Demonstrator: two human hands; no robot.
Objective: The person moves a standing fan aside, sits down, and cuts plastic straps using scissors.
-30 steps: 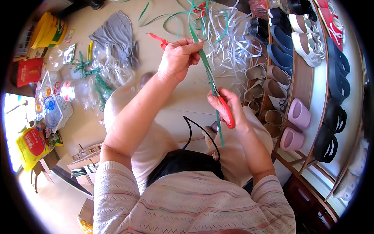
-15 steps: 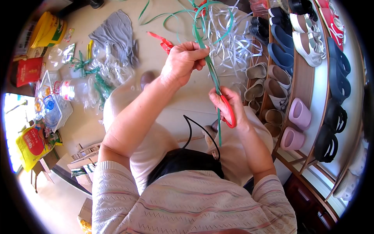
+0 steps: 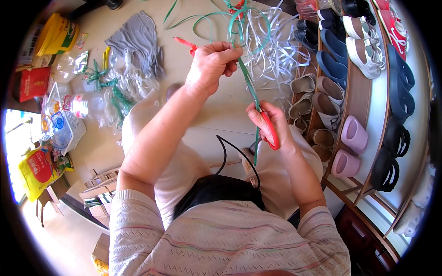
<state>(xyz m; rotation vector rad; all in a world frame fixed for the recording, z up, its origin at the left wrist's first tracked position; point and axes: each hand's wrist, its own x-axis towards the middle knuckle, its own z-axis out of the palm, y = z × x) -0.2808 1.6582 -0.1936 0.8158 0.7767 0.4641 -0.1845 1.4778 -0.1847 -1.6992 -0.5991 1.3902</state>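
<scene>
My left hand [image 3: 214,64] is closed, pinching a flat green plastic strap [image 3: 249,83] between thumb and fingers. The strap runs down to my right hand [image 3: 271,122], and its loose end hangs below that hand. Red-handled scissors [image 3: 273,138] are gripped in the right hand, their blades lying along the strap; I cannot tell how far apart the blades are. Beyond the left hand, more green strap [image 3: 202,18] curls over the floor. A red strip-like piece [image 3: 185,43] shows behind the left wrist, partly hidden.
White strips [image 3: 271,50] lie tangled on the floor ahead. A shoe rack [image 3: 359,92] full of shoes stands to the right. At left are a grey cloth [image 3: 136,41], a clear plastic bottle [image 3: 85,106], a white basket [image 3: 73,133] and a yellow bucket [image 3: 57,34].
My left hand has moved slightly up and left along with the strap. The strap's hanging end has risen a little. My right hand with the scissors has barely moved.
</scene>
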